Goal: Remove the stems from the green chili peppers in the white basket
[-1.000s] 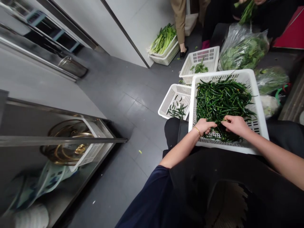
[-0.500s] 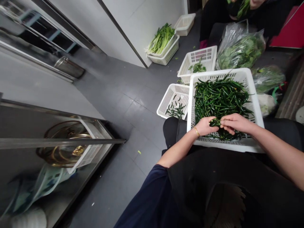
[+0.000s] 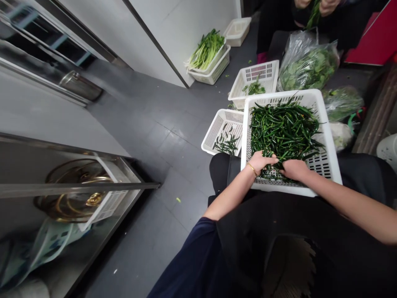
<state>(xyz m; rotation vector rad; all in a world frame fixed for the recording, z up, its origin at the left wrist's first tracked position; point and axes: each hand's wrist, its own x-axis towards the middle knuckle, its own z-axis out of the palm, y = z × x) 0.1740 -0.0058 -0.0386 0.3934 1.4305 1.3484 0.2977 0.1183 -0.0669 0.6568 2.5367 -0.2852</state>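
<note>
A large white basket [image 3: 331, 142] rests on my lap, heaped with long green chili peppers [image 3: 283, 128]. Near its front left corner, my left hand [image 3: 261, 162], with a gold bracelet at the wrist, is closed around some green chilies, thumb lying on top. Just to the right, my right hand [image 3: 294, 169] reaches down into the heap with its fingers curled on the chilies; the fingertips are hidden among them. The two hands are close together. Left of the big basket, a smaller white basket [image 3: 208, 140] on the floor holds some loose green chilies.
Beyond stand a white basket [image 3: 239, 76] with leafy bits, bagged greens [image 3: 310, 68] and stacked baskets [image 3: 218, 70] of green stalks. Across from me, a co-worker's hands [image 3: 328, 6] hold greens. A metal shelf [image 3: 136, 182] with lids stands on the left.
My right hand has dropped from the pepper held between both hands down into the heap. My left hand has shifted slightly left and stays closed. The view has moved slightly.
</note>
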